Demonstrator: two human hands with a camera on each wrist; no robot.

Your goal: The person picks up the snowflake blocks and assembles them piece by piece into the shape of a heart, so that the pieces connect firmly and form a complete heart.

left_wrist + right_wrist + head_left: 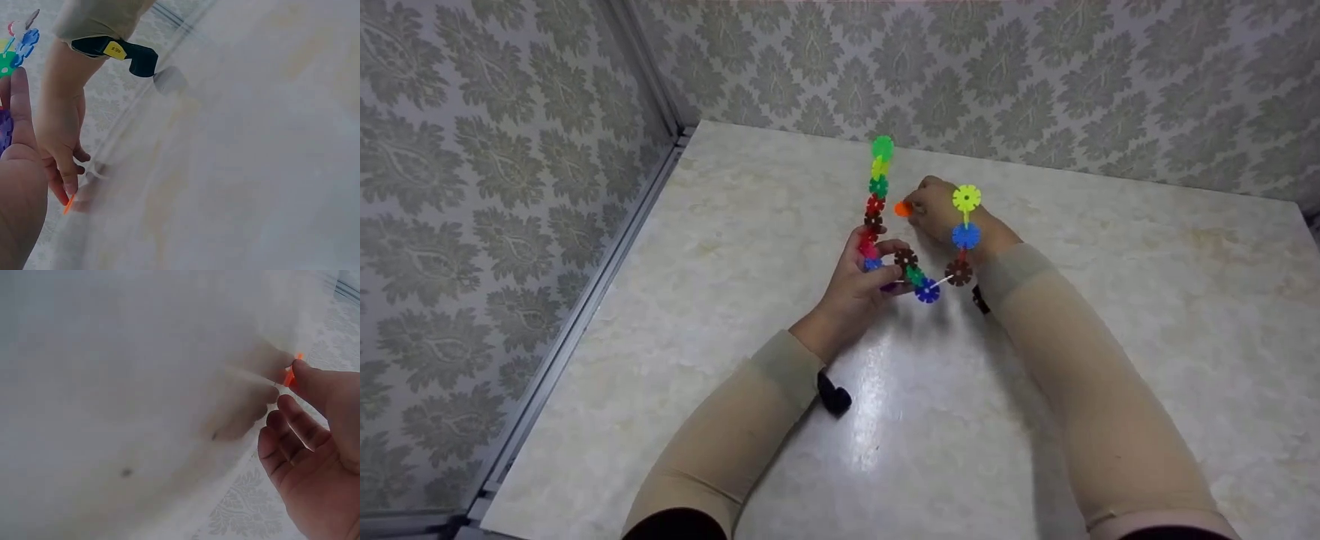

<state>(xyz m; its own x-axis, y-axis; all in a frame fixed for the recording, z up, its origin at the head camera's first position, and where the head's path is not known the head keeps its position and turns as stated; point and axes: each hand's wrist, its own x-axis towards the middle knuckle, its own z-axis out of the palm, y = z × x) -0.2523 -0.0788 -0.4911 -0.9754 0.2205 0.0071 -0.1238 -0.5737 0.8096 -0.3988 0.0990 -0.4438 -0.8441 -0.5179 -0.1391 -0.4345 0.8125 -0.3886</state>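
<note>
My left hand [864, 281] grips a chain of colourful notched plastic discs [876, 185] near its middle. One stretch rises from the hand through red, brown, green and yellow to a bright green disc. The other bends right past a dark blue disc [928, 291] and up through brown and light blue to a yellow disc [967, 198], which overlaps my right wrist in the head view. Between thumb and fingertips my right hand [941, 210] pinches an orange disc [291, 376], held apart from the chain. The left fingers and palm hide part of the chain.
A pale marbled table [720, 225] lies under both hands. Patterned wall covering [840, 67] stands behind it and along the left, with a metal rail [577, 322] at the table's left edge. Black wrist-camera mounts [834, 394] sit on the sleeves.
</note>
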